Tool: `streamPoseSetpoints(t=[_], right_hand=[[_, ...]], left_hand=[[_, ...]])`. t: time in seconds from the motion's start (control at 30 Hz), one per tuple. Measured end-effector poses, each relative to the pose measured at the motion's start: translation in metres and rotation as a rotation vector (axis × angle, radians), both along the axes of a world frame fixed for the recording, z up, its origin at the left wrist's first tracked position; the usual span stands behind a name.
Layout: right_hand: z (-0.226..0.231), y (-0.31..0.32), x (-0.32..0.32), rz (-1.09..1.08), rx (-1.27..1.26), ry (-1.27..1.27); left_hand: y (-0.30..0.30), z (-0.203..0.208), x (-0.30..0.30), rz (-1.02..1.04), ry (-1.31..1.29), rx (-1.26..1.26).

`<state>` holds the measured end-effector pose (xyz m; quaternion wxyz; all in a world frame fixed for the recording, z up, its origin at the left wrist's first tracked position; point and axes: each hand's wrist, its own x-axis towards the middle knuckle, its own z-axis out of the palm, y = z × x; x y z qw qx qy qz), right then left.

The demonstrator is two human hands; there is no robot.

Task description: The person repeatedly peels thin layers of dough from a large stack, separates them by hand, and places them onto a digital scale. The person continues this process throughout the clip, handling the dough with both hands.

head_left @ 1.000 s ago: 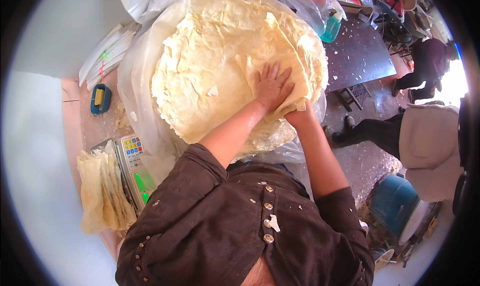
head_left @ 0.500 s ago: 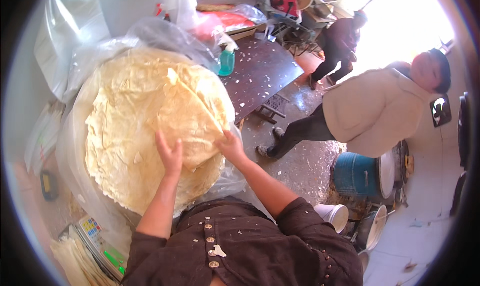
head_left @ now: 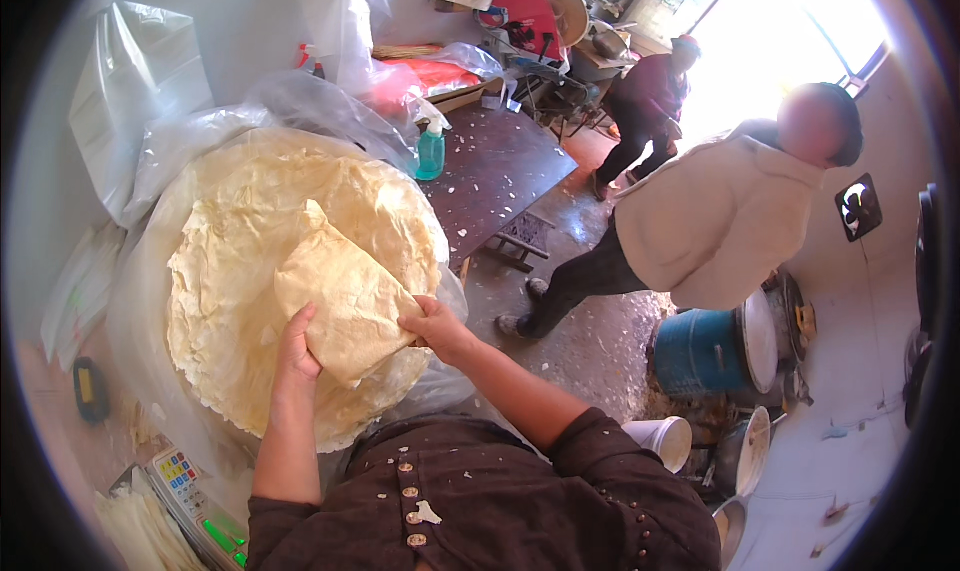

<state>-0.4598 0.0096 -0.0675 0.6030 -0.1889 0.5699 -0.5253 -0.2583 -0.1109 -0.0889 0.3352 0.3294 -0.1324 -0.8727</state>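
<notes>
A folded thin flatbread [head_left: 345,296], pale yellow and roughly four-sided, is held above a wide round stack of flatbread [head_left: 215,316]. My left hand [head_left: 298,343] grips its lower left edge, while my right hand [head_left: 440,329] pinches its right corner. The fingers under the bread are partly hidden. Clear plastic sheeting [head_left: 150,271] wraps around the stack, whose rim is ragged and flaky.
A dark table [head_left: 500,176] with crumbs and a teal spray bottle [head_left: 430,153] adjoins the stack. Scales [head_left: 185,486] stand lower left. Beyond the table are two people, one in a cream coat [head_left: 715,216]. A blue drum [head_left: 705,351] and white bucket [head_left: 662,441] stand at right.
The folded flatbread has come up off the stack and toward me, gripped in both hands. My hands have shifted left. The person in the cream coat has turned the head away.
</notes>
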Motion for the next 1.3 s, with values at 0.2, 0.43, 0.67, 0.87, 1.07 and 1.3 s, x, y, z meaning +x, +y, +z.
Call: streamPoseSetpoints(t=[0.2, 0.43, 0.67, 0.87, 1.07, 1.3], right_hand=[[-0.014, -0.007, 0.026, 0.170, 0.022, 0.155], [-0.025, -0.035, 0.066, 0.438, -0.239, -0.401], [0.002, -0.039, 0.140, 0.721, -0.199, -0.151], [0.000, -0.043, 0.176, 0.929, -0.165, -0.097], [-0.005, -0.042, 0.174, 0.939, -0.075, -0.007], [-0.012, -0.032, 0.193, 0.927, -0.095, 0.077]], left_hand=[[0.022, 0.052, 0.055, 0.098, -0.092, -0.152], [0.059, 0.113, 0.175, 0.526, -0.042, -0.251], [0.107, 0.146, 0.262, 0.858, -0.057, -0.402], [0.152, 0.197, 0.348, 1.281, -0.222, -0.539], [0.207, 0.295, 0.459, 1.072, -1.229, -0.637], [0.214, 0.356, 0.563, 0.202, -1.211, -0.402]])
